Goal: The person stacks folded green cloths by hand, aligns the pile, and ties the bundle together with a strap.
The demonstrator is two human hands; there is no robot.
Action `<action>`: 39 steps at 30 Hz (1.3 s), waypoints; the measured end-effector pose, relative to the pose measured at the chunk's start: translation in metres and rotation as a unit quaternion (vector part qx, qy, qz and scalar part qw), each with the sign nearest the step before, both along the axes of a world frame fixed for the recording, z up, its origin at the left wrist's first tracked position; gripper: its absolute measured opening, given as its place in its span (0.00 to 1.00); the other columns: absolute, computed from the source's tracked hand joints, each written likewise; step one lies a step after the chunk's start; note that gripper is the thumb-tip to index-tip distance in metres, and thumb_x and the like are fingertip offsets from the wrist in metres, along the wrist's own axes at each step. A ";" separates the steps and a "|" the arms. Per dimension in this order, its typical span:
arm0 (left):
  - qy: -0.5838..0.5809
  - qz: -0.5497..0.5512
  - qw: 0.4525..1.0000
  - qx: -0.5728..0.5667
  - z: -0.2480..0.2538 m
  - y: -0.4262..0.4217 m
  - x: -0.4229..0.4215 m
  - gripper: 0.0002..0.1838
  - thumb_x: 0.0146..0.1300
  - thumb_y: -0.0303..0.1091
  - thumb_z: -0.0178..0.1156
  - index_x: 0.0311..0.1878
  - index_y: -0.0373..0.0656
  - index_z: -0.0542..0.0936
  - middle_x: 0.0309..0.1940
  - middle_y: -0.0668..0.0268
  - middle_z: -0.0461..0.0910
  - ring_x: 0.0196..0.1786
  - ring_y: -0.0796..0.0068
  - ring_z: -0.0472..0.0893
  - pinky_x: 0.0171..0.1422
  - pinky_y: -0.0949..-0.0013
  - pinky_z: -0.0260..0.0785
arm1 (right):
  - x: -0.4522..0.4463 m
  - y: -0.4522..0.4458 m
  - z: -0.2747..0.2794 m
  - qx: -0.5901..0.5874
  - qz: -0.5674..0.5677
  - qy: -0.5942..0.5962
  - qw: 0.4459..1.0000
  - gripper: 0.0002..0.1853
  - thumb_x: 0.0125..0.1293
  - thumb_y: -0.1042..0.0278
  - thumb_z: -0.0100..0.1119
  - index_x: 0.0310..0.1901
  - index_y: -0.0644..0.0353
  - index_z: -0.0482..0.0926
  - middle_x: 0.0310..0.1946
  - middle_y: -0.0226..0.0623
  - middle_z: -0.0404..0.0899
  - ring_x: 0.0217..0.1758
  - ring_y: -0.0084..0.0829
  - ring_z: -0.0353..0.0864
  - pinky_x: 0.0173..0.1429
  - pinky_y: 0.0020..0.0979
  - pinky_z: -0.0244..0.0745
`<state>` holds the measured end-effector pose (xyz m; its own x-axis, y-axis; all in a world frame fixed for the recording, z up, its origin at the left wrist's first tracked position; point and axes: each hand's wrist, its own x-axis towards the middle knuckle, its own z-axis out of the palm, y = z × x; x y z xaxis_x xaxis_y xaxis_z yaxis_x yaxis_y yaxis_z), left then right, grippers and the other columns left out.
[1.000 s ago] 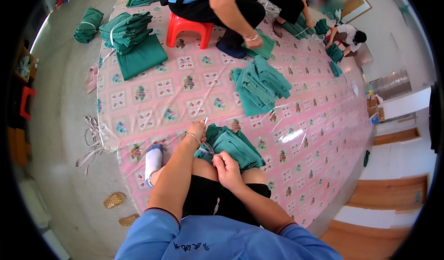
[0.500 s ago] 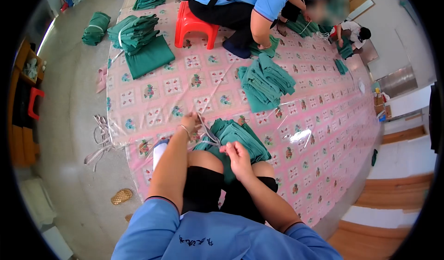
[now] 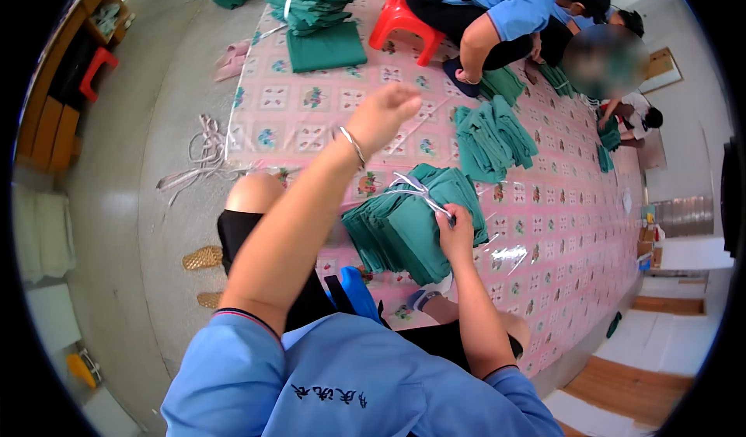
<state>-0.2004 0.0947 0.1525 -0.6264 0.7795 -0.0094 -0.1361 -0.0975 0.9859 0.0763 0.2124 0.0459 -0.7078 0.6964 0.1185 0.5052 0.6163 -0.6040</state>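
A bundle of folded green cloth [image 3: 412, 223] stands between my knees. White cloth ties [image 3: 418, 187] are knotted across its top. My right hand [image 3: 457, 231] is closed at the bundle's right side, gripping the end of the tie by the knot. Raised above and beyond the bundle, my left hand [image 3: 385, 117] touches nothing; its fingers are loosely bent and slightly blurred, with nothing visible in them. Just past the bundle lies another folded green stack [image 3: 493, 140].
A co-worker in a blue shirt [image 3: 505, 1] sits on a red stool [image 3: 404, 23] ahead. Green cloth piles [image 3: 326, 48] lie at the far left of the pink patterned sheet [image 3: 311, 118]. Loose ties [image 3: 206, 149] and golden slippers [image 3: 203, 257] are on the floor at left.
My left hand has let go of the tie and risen forward and right. The bundle now stands more upright, its tie knotted, and my knees are spread apart. The view has shifted.
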 end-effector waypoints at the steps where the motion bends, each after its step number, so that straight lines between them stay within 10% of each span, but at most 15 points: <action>1: -0.027 0.081 0.996 0.009 -0.058 0.004 0.012 0.20 0.69 0.39 0.61 0.60 0.39 0.76 0.53 0.60 0.81 0.55 0.73 0.78 0.61 0.67 0.69 | 0.002 -0.007 -0.001 0.018 0.014 0.005 1.000 0.14 0.62 0.64 0.65 0.43 0.64 0.78 0.44 0.44 0.79 0.50 0.44 0.75 0.55 0.40 0.69; 5: -0.237 0.346 0.855 -0.305 -0.235 -0.035 0.107 0.35 0.57 0.48 0.68 0.64 0.39 0.74 0.60 0.51 0.77 0.63 0.58 0.76 0.66 0.59 0.67 | 0.012 -0.028 0.000 0.097 0.063 -0.038 0.993 0.30 0.56 0.60 0.71 0.57 0.62 0.72 0.62 0.54 0.66 0.63 0.56 0.66 0.65 0.50 0.63; 8: -0.219 0.210 0.880 -0.366 -0.390 -0.101 0.187 0.44 0.63 0.61 0.58 0.71 0.36 0.64 0.68 0.48 0.69 0.70 0.51 0.68 0.73 0.57 0.60 | 0.011 -0.077 0.023 0.161 0.089 -0.140 0.973 0.46 0.50 0.56 0.76 0.69 0.59 0.62 0.70 0.60 0.54 0.69 0.63 0.59 0.69 0.56 0.59; 15: -0.289 0.174 0.901 -0.272 -0.381 -0.056 0.207 0.44 0.65 0.60 0.57 0.75 0.42 0.56 0.72 0.50 0.62 0.73 0.53 0.63 0.75 0.56 0.54 | 0.006 -0.057 0.000 0.165 0.085 -0.221 0.958 0.57 0.42 0.62 0.77 0.75 0.56 0.53 0.72 0.63 0.50 0.71 0.69 0.55 0.69 0.59 0.60; 21: -0.315 0.194 0.855 -0.364 -0.313 0.005 0.187 0.65 0.43 0.78 0.64 0.77 0.53 0.46 0.70 0.42 0.59 0.71 0.42 0.62 0.73 0.47 0.54 | -0.011 0.074 0.016 0.013 -0.017 -0.261 0.965 0.52 0.48 0.64 0.70 0.74 0.55 0.53 0.64 0.60 0.68 0.63 0.58 0.72 0.63 0.46 0.71; 32: 0.053 0.081 0.860 -0.501 -0.220 0.058 0.125 0.54 0.43 0.61 0.69 0.72 0.46 0.61 0.61 0.46 0.65 0.64 0.42 0.67 0.67 0.45 0.62 | 0.085 0.105 -0.025 -0.153 -0.216 -0.104 0.959 0.35 0.51 0.68 0.62 0.64 0.64 0.69 0.46 0.47 0.83 0.48 0.39 0.83 0.56 0.34 0.75; 39: 0.232 0.033 0.839 -0.491 -0.152 0.025 0.124 0.53 0.49 0.64 0.68 0.74 0.51 0.59 0.68 0.46 0.58 0.72 0.41 0.56 0.72 0.37 0.48 | 0.123 0.032 -0.031 -0.414 -0.307 -0.020 0.857 0.44 0.56 0.63 0.71 0.72 0.67 0.58 0.52 0.52 0.79 0.53 0.38 0.80 0.57 0.34 0.74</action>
